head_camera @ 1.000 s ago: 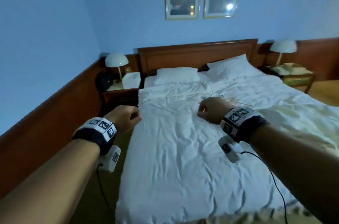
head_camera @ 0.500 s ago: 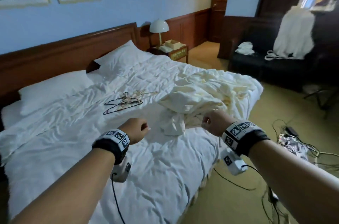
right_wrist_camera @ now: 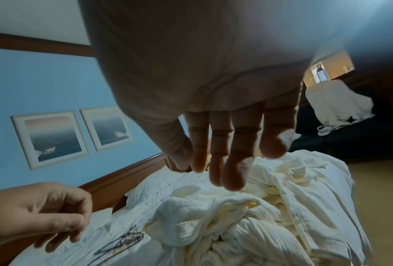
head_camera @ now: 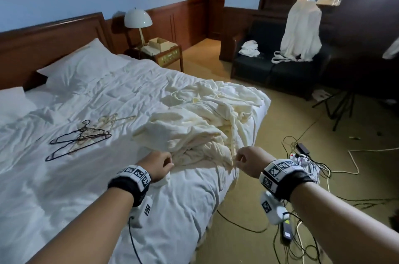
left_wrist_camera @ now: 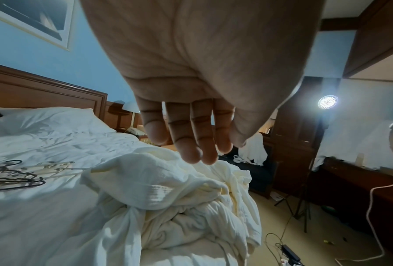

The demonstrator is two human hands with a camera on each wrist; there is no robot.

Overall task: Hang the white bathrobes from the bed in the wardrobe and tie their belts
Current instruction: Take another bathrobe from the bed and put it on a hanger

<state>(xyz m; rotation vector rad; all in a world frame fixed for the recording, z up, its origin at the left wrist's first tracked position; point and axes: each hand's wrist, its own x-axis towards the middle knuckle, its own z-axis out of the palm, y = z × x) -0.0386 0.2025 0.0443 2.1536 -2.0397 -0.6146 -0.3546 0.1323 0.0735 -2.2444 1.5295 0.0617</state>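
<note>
Both hands have been brought closer to the heap of white bathrobes on the bed. The left hand and right hand are held just above its near edge, each grip loosely curled on nothing. Hangers lie left of the heap.

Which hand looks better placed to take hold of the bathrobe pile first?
Probably the left hand: it hovers over the near edge of the bathrobe pile. The right hand hangs beside the bed's corner, nearer the dangling fabric. Both are empty.
</note>
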